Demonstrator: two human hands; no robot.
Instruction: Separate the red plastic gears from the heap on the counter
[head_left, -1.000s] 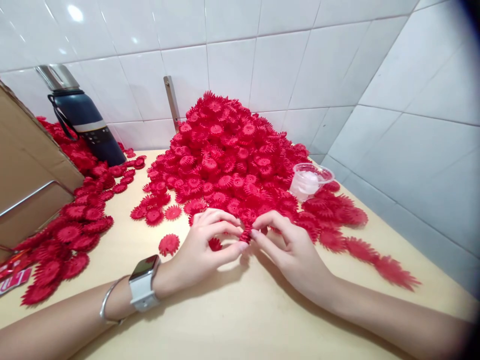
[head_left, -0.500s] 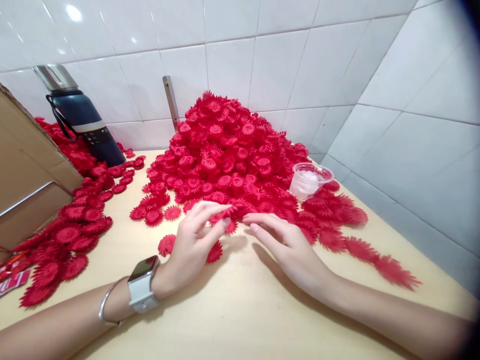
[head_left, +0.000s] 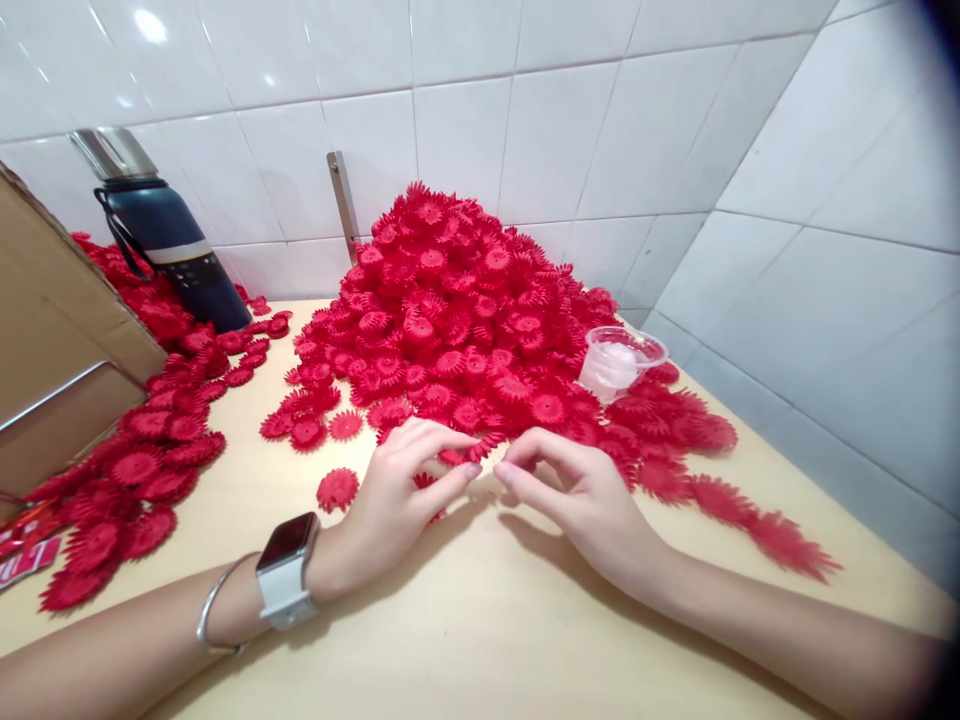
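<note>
A tall heap of red plastic flower pieces [head_left: 457,300] rises against the tiled wall on a pale wooden table [head_left: 465,620]. My left hand [head_left: 397,500], with a white-strapped watch and a thin bangle on the wrist, pinches a small red flower piece [head_left: 469,452] at the heap's near edge. My right hand [head_left: 577,490] hovers close beside it, fingertips almost touching the left ones, holding nothing I can make out. Another red piece [head_left: 426,482] lies partly hidden under my left fingers. A single loose piece [head_left: 337,488] rests left of my left hand.
A clear plastic cup [head_left: 619,360] stands at the heap's right side. A dark blue flask [head_left: 169,240] leans at the back left, and a cardboard box [head_left: 52,330] fills the left edge. More red pieces [head_left: 135,470] trail along the left; flatter ones [head_left: 750,510] spread to the right.
Both hands reached forward into the heap's edge, then drew back toward me. My left hand now pinches a fresh piece; the piece held a second ago is gone from the fingers.
</note>
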